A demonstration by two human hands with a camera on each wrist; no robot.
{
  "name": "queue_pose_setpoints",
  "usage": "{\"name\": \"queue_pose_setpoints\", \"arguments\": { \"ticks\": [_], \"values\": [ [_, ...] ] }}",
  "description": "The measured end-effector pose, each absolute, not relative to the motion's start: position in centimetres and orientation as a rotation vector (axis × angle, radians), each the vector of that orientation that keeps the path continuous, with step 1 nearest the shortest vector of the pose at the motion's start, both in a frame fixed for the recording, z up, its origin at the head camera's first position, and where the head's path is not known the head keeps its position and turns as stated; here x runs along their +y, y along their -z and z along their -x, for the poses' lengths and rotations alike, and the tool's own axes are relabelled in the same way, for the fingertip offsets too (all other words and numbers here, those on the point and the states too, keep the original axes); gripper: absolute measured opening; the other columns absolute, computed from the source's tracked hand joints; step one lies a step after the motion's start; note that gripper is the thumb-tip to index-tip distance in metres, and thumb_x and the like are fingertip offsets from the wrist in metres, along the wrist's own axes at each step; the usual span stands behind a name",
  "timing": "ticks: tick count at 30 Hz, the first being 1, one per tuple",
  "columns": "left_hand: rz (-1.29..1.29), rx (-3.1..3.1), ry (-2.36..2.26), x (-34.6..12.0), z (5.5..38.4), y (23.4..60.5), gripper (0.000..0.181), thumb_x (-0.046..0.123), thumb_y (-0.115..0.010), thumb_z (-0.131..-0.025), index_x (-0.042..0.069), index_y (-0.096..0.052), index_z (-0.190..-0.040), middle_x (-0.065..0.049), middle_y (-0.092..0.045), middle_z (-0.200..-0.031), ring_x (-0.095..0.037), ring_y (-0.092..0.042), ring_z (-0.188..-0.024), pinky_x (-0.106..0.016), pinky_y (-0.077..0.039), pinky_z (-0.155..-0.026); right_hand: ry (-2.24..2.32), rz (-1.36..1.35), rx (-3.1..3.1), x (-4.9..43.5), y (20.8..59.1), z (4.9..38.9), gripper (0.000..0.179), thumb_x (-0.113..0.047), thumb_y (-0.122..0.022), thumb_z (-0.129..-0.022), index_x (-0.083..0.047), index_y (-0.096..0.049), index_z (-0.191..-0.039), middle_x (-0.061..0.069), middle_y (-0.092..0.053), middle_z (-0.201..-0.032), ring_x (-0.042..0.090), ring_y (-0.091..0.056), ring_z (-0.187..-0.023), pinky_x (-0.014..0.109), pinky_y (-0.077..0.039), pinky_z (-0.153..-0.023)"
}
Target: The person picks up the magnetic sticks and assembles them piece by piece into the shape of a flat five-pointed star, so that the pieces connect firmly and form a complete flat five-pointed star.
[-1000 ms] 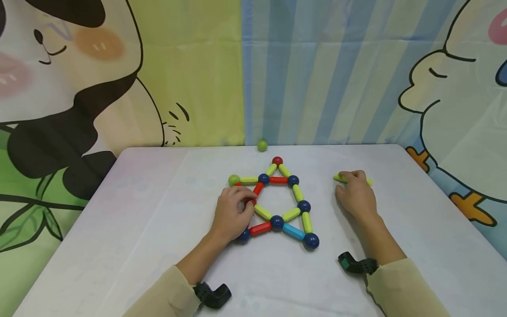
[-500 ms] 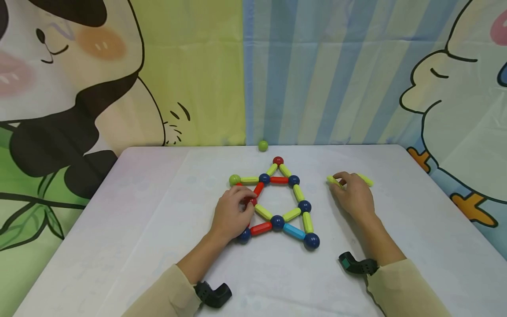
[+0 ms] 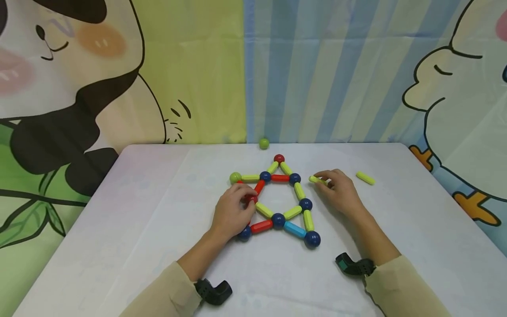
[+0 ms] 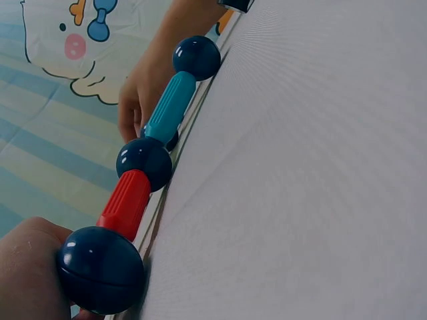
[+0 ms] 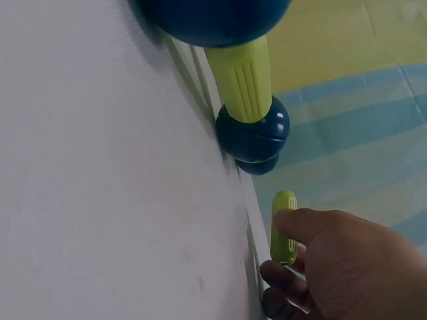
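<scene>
A flat frame of magnetic rods and balls lies on the table, with blue balls (image 3: 278, 220), red rods (image 3: 262, 226), yellow-green rods (image 3: 293, 212) and one light blue rod (image 3: 294, 230). My left hand (image 3: 233, 209) holds a red ball (image 3: 252, 200) on the frame's left side, and covers part of the rods there. Right of the frame, my right hand (image 3: 338, 191) pinches a yellow-green magnetic rod (image 5: 284, 227) between thumb and fingers. The rod's free end points toward the blue ball (image 3: 295, 178) at the frame's upper right.
Another yellow-green rod (image 3: 365, 178) lies loose to the right of my right hand. A green ball (image 3: 264, 143) sits alone at the table's far edge. A second green ball (image 3: 235, 177) forms the frame's upper left corner. Behind the table (image 3: 158, 176) hangs a printed curtain (image 3: 198, 66).
My right hand has picked one yellow-green rod from beside the other and carried it left toward the frame. The other rod stays behind. My left hand keeps its place.
</scene>
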State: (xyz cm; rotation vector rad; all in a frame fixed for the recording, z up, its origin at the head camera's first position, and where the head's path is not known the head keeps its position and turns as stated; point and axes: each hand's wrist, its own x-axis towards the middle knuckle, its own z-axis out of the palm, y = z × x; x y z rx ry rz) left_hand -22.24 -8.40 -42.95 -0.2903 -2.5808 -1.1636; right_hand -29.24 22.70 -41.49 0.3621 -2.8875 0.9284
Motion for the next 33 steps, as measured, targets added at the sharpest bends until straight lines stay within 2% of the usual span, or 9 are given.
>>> {"name": "queue_pose_setpoints", "arguments": {
  "ticks": [10, 21, 33],
  "values": [
    [0.246, -2.586, 1.234, -8.4, 22.3, 42.8, 0.019, 0.008, -0.069, -0.089, 0.012, -0.077, -0.106, 0.000, -0.067, -0.110, -0.017, -0.063, -0.093, -0.033, -0.056, -0.084, -0.941, -0.406, -2.943, 21.6, 41.5, 30.1, 0.030, -0.018, -0.066, -0.101, -0.011, -0.070, -0.130, 0.016, -0.063, -0.115, 0.031, -0.058, -0.099, 0.041, -0.049, -0.085],
    [0.258, -2.580, 1.318, -8.6, 22.5, 43.0, 0.018, 0.007, -0.069, -0.090, 0.014, -0.076, -0.105, 0.000, -0.066, -0.109, -0.016, -0.062, -0.093, -0.033, -0.056, -0.084, -0.896, -0.389, -2.991, 21.1, 41.6, 30.0, 0.030, -0.020, -0.067, -0.100, -0.011, -0.070, -0.129, 0.012, -0.062, -0.112, 0.027, -0.056, -0.093, 0.035, -0.047, -0.078],
    [0.288, -2.551, 1.372, -8.9, 22.7, 43.3, 0.018, 0.006, -0.070, -0.089, 0.013, -0.077, -0.104, -0.001, -0.067, -0.111, -0.018, -0.063, -0.093, -0.035, -0.056, -0.084, -0.983, -0.288, -2.874, 21.9, 40.9, 29.6, 0.032, -0.021, -0.062, -0.102, -0.008, -0.068, -0.131, 0.017, -0.062, -0.119, 0.031, -0.059, -0.097, 0.039, -0.049, -0.081]
  ]
}}
